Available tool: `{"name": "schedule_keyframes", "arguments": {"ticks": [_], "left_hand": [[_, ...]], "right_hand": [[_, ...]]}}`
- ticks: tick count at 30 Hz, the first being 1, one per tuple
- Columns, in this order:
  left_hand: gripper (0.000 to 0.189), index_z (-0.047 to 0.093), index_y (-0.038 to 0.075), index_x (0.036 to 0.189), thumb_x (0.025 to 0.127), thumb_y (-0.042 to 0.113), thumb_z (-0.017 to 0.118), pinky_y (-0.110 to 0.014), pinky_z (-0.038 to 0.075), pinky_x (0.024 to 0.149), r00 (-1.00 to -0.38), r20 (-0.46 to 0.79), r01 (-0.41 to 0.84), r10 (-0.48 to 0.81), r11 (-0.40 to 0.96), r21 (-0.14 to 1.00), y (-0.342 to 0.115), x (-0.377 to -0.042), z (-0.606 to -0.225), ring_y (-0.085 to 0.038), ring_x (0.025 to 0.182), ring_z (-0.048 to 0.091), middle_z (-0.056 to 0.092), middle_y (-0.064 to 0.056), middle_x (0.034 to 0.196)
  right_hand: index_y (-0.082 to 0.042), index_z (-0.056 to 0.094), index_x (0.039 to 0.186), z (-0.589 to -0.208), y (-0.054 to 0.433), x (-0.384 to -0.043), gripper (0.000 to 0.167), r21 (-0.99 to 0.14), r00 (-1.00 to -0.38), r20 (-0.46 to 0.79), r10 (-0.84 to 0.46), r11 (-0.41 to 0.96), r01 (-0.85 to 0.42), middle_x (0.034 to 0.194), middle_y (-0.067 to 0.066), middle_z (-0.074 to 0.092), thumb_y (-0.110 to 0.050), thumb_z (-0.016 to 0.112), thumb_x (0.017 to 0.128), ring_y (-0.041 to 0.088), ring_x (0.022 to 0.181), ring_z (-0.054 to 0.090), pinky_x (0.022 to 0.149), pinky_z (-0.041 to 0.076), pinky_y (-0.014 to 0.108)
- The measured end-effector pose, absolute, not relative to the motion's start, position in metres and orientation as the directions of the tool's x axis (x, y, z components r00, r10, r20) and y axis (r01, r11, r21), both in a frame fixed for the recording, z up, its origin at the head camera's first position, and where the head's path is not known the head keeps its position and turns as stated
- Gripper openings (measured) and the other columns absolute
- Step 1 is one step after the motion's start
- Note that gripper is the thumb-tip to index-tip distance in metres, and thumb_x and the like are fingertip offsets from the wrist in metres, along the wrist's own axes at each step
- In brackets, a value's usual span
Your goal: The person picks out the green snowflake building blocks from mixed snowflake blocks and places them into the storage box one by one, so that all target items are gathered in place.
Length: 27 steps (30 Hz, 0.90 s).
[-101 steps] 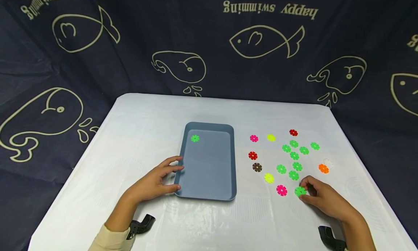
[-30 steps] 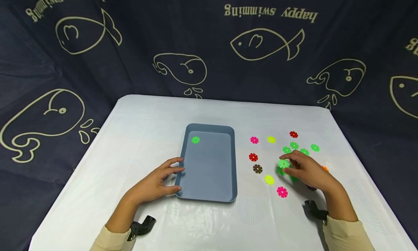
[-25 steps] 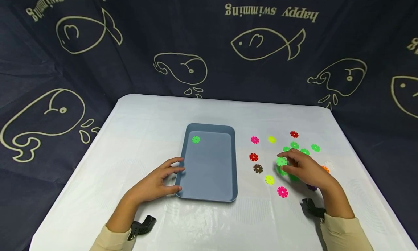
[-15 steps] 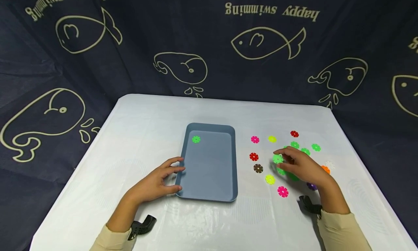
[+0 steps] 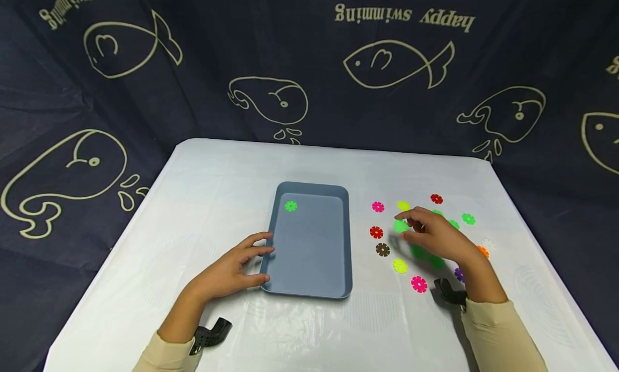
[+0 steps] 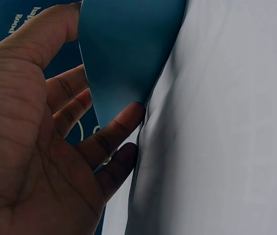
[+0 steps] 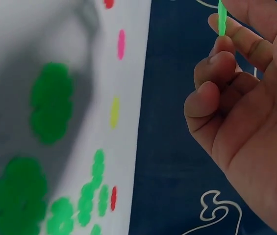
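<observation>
Between the thumb and fingertips of my right hand (image 5: 432, 235), a green disc (image 5: 401, 226) is pinched, up off the table (image 5: 217, 173) with the shadow of my hand spread beneath. From the right wrist it shows edge-on, a thin bright strip at my fingertips, and the fingers below it curl in toward the palm. Right behind the pinch, my wrist slopes back toward me and to the right, black wrist mount (image 5: 450, 292) on its inner side, tan sleeve (image 5: 503, 334) behind that.

Under my palm, more green discs (image 5: 437, 261) lie flat, some partly covered by my hand. Just past my fingertips sits a yellow disc (image 5: 403, 205); left of the grip, a red disc (image 5: 376, 232), and nearer me from that, a brown disc (image 5: 382, 249). A purple disc (image 5: 459, 274) peeks out beside my wrist, and an orange disc (image 5: 483, 251) lies to its right.

Well left of the pinch stands the grey-blue tray (image 5: 309, 254), one green disc (image 5: 290, 206) lying flat inside, toward its far left corner. At its left wall, my left hand (image 5: 227, 272) rests with fingers spread, their tips against the tray and the thumb nearer me, palm clear of the wall.
</observation>
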<state>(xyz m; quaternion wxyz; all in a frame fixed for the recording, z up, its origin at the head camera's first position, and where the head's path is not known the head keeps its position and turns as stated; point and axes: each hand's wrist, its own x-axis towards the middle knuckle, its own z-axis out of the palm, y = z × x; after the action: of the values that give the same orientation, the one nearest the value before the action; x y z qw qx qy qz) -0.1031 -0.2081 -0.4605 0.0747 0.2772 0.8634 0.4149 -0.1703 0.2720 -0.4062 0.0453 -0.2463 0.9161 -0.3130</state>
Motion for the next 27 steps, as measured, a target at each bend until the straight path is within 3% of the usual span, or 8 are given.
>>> {"name": "schedule_keyframes", "arguments": {"ticks": [11,27], "left_hand": [[0.058,0.062,0.009,0.136,0.086,0.034,0.079,-0.051,0.039,0.106,-0.836,0.104,0.416,0.539,0.499,0.761,-0.209,-0.104,-0.461,-0.023,0.143,0.033,0.035,0.002,0.157],[0.058,0.061,0.009,0.136,0.088,0.035,0.078,-0.051,0.04,0.105,-0.833,0.115,0.424,0.541,0.492,0.76,-0.209,-0.104,-0.462,-0.026,0.142,0.034,0.035,0.001,0.157]], "right_hand": [[-0.012,0.067,0.12,-0.394,0.245,-0.19,0.032,-0.592,-0.831,0.129,-0.541,0.631,-0.502,0.101,-0.002,0.059,-0.009,0.075,0.089,0.025,0.092,0.054,0.074,0.047,0.031],[-0.007,0.066,0.124,-0.384,0.193,-0.212,0.037,-0.634,-0.793,0.107,-0.6,0.574,-0.519,0.102,0.003,0.059,-0.014,0.075,0.09,0.019,0.088,0.054,0.072,0.047,0.036]]}}
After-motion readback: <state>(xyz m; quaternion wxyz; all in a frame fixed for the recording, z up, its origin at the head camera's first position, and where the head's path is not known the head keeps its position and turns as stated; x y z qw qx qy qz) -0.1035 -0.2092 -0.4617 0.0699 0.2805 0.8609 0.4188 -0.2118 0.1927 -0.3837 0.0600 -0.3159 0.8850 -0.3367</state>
